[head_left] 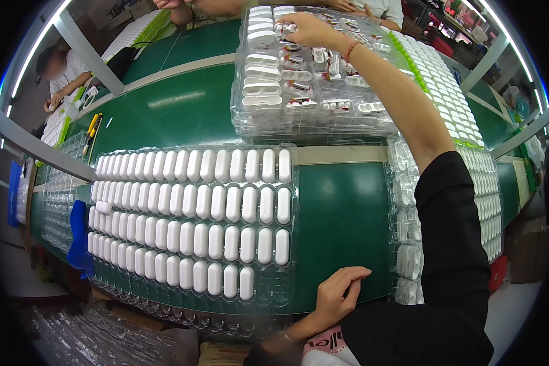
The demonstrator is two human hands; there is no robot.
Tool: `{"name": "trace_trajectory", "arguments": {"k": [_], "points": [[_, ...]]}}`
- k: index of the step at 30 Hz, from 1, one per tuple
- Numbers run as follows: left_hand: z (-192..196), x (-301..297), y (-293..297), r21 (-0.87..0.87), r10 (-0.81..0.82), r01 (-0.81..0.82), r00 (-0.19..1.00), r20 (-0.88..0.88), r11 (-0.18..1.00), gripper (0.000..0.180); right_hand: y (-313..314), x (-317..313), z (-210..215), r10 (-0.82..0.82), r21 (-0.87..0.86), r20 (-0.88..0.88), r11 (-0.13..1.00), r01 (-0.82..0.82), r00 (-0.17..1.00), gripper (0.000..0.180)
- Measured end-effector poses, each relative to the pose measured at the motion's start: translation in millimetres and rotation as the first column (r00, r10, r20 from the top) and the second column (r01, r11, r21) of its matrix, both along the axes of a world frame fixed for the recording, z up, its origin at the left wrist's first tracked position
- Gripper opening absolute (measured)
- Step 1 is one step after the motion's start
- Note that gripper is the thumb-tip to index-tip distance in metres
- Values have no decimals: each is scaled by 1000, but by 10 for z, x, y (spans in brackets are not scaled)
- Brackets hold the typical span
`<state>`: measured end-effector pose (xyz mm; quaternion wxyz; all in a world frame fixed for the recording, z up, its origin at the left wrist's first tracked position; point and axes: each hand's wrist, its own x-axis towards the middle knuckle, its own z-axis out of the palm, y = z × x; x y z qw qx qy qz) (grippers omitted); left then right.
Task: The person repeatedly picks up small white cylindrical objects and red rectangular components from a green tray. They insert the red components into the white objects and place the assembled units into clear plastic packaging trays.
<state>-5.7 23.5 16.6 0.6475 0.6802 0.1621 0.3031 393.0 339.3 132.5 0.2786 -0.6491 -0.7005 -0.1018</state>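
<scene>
White cases [263, 58] lie just under the right hand [308, 27], fingers curled on one. Left hand [338, 296] rests half-closed, empty, on the green surface [341, 207].

Factory assembly line, green conveyor belt [183, 113], stacked part trays [195, 210]

My right hand [308, 27] covers whatever its fingertips touch in the far clear tray [311, 119], so I can't tell if it grips anything. The small parts [299, 85] there are too tiny to identify.
</scene>
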Motion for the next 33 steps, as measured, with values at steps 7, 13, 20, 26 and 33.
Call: {"name": "trace_trajectory", "arguments": {"k": [7,13,20,26,33], "points": [[6,1,9,8,-1,1,1000,5,1000,21,277,-307,-127,69,-95,-70,993,-76,995,42],[-2,-10,11,-6,-5,5,1000,-7,1000,21,342,-413,-223,49,-18,-102,999,-51,994,42],[7,-2,11,-5,1,-1,1000,16,1000,22,278,-305,-418,130,52,206,988,-143,970,38],[10,0,0,12,1,-1,1000,-1,1000,22,288,-342,-398,114,-51,210,993,-106,971,36],[1,-36,11,-6,14,-13,1000,18,1000,22,233,-313,-433,6,-8,338,1000,-3,941,37]]}}
